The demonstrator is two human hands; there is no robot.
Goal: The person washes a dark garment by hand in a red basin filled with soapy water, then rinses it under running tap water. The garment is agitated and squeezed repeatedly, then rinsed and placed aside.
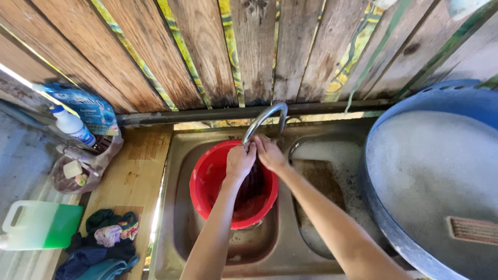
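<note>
Hands, left and right, gripping dark cloth over red bucket, foamy blue tub beside.

Hands: left hand and right hand are held together under a curved tap.
Below: a red bucket is set in a steel sink.
Worktop: crumpled clothes are piled beside a green jug.

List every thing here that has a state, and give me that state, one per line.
Left hand: gripping dark cloth.
Right hand: gripping dark cloth.
Dark cloth: hanging into the bucket.
Red bucket: upright in the sink.
Blue tub: full of suds.
Green jug: partly full.
</note>
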